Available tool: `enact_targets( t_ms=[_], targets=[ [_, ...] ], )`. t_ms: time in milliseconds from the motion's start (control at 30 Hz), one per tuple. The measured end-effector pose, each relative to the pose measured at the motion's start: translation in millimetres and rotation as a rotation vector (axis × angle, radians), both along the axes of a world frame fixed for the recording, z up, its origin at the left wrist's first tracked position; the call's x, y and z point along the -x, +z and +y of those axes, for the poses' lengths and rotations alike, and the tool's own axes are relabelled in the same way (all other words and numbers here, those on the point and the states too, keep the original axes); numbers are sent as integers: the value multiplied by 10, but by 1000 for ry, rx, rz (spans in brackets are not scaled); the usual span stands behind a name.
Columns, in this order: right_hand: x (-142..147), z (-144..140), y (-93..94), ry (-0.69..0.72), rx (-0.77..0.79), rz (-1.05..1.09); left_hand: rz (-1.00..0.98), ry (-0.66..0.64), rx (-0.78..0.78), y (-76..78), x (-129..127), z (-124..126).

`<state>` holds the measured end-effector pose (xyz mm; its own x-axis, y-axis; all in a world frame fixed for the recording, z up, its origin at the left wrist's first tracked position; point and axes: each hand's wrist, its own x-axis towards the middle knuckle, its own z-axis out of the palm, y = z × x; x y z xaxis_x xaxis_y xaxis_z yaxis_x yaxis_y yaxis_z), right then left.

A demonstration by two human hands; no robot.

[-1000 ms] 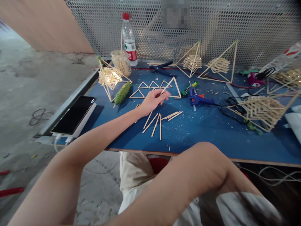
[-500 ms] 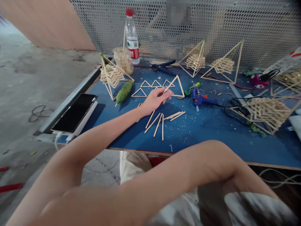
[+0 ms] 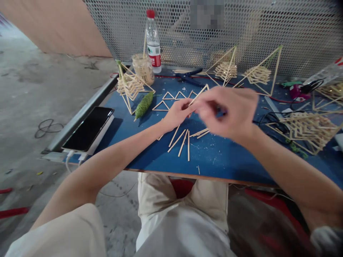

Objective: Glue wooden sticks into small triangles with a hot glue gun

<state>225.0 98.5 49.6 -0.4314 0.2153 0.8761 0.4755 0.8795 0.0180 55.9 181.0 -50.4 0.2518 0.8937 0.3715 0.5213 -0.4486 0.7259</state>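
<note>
Wooden, pale, thin stick triangle frame (image 3: 201,93) pinched at one side between left hand (image 3: 177,113) fingertips — same grip as a second ago. Newly risen from the lap: right hand (image 3: 227,112), blurred, now just beside those fingers, curled narrow, hold unclear. Loose pale sticks (image 3: 182,137) lying just below the fingers. Red-labelled clear plastic bottle (image 3: 153,41) beyond — writing unreadable.

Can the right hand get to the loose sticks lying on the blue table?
Probably yes. The right hand hovers just above the loose sticks on the blue table, and nothing lies between them.
</note>
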Motion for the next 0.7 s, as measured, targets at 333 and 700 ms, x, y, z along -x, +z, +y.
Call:
enact_targets(
  t_ms=[333,700],
  targets=[
    [-997,757,-706,-510,343,-23,-339,-336,1,-42,170,37],
    [-1062,883,-854,-602,360,-487,-331,-290,-4,-98,136,39]
  ],
)
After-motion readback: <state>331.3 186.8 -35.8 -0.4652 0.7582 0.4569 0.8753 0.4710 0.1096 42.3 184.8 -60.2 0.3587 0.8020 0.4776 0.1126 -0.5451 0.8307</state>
